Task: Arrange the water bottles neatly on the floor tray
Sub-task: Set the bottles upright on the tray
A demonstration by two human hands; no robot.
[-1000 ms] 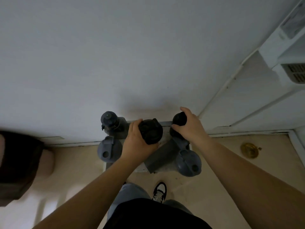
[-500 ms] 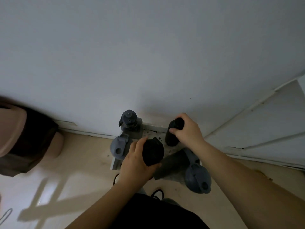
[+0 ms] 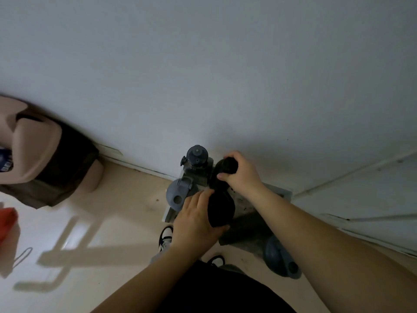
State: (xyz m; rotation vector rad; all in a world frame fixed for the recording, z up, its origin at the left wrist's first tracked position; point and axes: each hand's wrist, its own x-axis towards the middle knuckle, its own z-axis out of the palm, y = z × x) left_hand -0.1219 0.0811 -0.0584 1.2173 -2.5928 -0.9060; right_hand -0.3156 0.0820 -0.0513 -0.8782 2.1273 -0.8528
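A grey floor tray point(image 3: 284, 192) lies against the white wall. My left hand point(image 3: 194, 224) grips a black bottle point(image 3: 221, 210) by its top, over the tray's front part. My right hand point(image 3: 242, 175) holds a second black bottle point(image 3: 229, 164) nearer the wall. A grey bottle with a round cap point(image 3: 196, 155) stands at the tray's back left corner. In front of it stands a grey bottle with a flip lid point(image 3: 179, 196). Another grey flip-lid bottle point(image 3: 282, 259) stands at the tray's front right, partly hidden by my right forearm.
A pink bin with a dark liner point(image 3: 42, 159) stands at the left by the wall. Something red point(image 3: 8, 224) shows at the left edge. My shoes point(image 3: 165, 237) are just in front of the tray. White panelling point(image 3: 361, 199) runs along the right.
The camera has swung left and come nearer. Both hands kept their bottles; the left one has come lower over the tray, and the right one stays near the wall.
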